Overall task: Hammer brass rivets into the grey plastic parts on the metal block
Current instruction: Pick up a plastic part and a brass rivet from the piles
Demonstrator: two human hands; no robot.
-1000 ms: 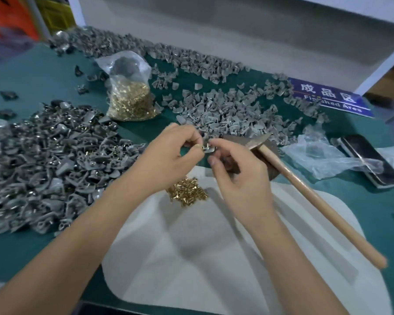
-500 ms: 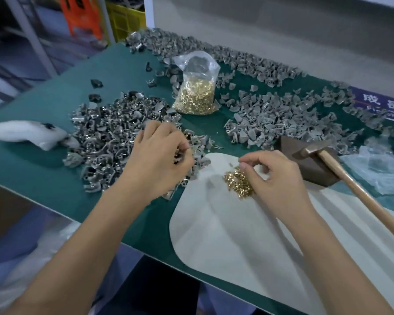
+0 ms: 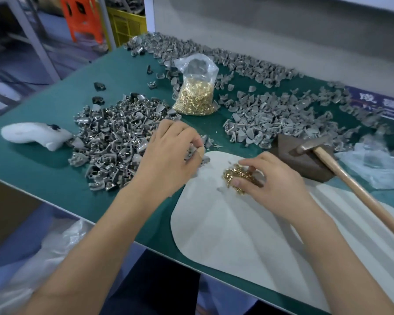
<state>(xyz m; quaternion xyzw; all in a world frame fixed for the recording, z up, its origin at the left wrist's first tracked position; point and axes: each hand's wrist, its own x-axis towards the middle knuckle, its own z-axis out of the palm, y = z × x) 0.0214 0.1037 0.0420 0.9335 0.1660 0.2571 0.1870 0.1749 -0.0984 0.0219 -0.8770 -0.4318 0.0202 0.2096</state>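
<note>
My left hand (image 3: 168, 155) is curled at the right edge of a pile of grey plastic parts with rivets in them (image 3: 114, 142) and pinches a grey part (image 3: 191, 151) in its fingertips. My right hand (image 3: 273, 180) reaches into a small heap of loose brass rivets (image 3: 233, 175) on the white pad (image 3: 237, 242), thumb and fingers closing on rivets. The dark metal block (image 3: 305, 164) sits right of the hands with nothing but the hammer's head (image 3: 305, 147) on it. The hammer's wooden handle (image 3: 362, 196) runs toward the lower right.
A clear bag of brass rivets (image 3: 196, 96) stands behind the hands. A spread of plain grey parts (image 3: 271, 119) lies beyond the block. A white moulded piece (image 3: 32, 135) lies at the left, crumpled plastic (image 3: 373, 164) at the right. The table edge (image 3: 77, 210) runs diagonally near my left forearm.
Both hands have left the metal block, where they held a part together. The left went to the left pile with the part, the right dropped to the loose rivet heap. The view swung left.
</note>
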